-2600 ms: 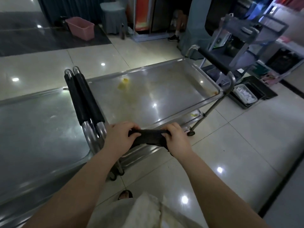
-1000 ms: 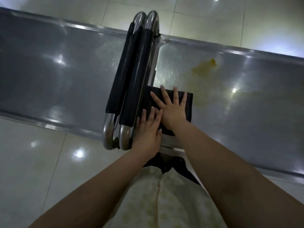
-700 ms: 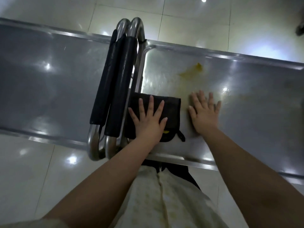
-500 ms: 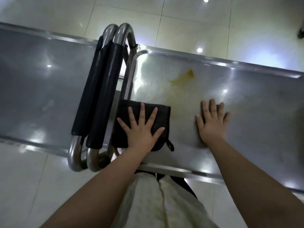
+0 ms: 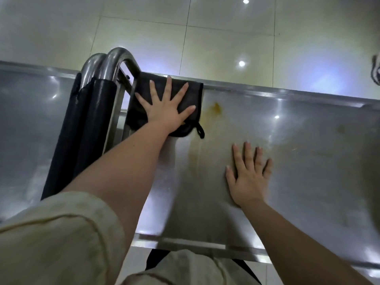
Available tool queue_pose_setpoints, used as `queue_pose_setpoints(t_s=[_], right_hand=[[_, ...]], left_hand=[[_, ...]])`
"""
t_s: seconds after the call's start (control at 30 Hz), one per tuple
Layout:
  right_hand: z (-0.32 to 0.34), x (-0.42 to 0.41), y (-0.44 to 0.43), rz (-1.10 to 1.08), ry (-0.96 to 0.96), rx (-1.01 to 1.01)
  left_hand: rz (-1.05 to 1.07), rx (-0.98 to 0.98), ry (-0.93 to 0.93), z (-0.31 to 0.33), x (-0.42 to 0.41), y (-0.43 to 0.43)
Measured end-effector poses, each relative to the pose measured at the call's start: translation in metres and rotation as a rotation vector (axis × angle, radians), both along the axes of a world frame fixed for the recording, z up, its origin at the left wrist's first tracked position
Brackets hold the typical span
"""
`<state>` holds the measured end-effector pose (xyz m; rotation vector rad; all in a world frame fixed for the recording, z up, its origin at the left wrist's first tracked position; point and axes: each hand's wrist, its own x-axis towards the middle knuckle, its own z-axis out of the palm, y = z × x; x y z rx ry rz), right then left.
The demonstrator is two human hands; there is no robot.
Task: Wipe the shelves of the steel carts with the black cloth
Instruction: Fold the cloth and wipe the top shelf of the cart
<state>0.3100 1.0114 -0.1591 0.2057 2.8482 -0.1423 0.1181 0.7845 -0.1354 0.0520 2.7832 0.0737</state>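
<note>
1. L hand (image 5: 166, 112): flat, palm down on the black cloth (image 5: 194, 94), fingers straight and spread wide. It presses the cloth and pinches nothing.
2. Cloth: folded to a rough rectangle in the far-left corner of the R cart's top shelf (image 5: 308, 161). Its left edge is just beside the handle upright. Its far edge reaches the shelf's far rim (image 5: 267, 91); whether it laps over the rim is hard to tell from this angle.
3. A small hang loop (image 5: 200, 130) sticks out at the cloth's near-right corner and lies on the steel.
4. R hand (image 5: 248, 177): flat on bare steel, palm down, fingers straight and close together, thumb out to the side. It holds nothing and is well apart from the cloth, nearer the person.
5. Yellow stain (image 5: 217, 106): just right of the cloth, near the far rim and not covered. A faint yellowish streak (image 5: 193, 157) runs toward the near edge between the two hands.
6. Two steel handles with black foam sleeves (image 5: 86, 130) stand side by side between the two carts, left of the cloth.
7. L cart's shelf (image 5: 26, 120): bare steel showing light reflections.
8. Pale tiled floor (image 5: 226, 38) lies beyond the carts. A cream sleeve (image 5: 57, 233) covers the L upper arm; both forearms are bare.
</note>
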Motion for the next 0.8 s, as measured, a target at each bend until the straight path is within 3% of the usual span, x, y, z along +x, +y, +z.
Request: queue_pose_setpoints(t_s=[0.17, 0.6, 0.8], right_hand=[[0.003, -0.005, 0.000, 0.012, -0.052, 0.002], [0.007, -0.006, -0.005, 0.026, -0.050, -0.008], [0.012, -0.003, 0.003, 0.051, -0.048, -0.091]], left_hand=[[-0.030, 0.002, 0.005, 0.001, 0.031, 0.001], [-0.019, 0.014, 0.045, -0.009, 0.286, 0.020], [0.053, 0.003, 0.034, -0.003, 0.301, 0.026]])
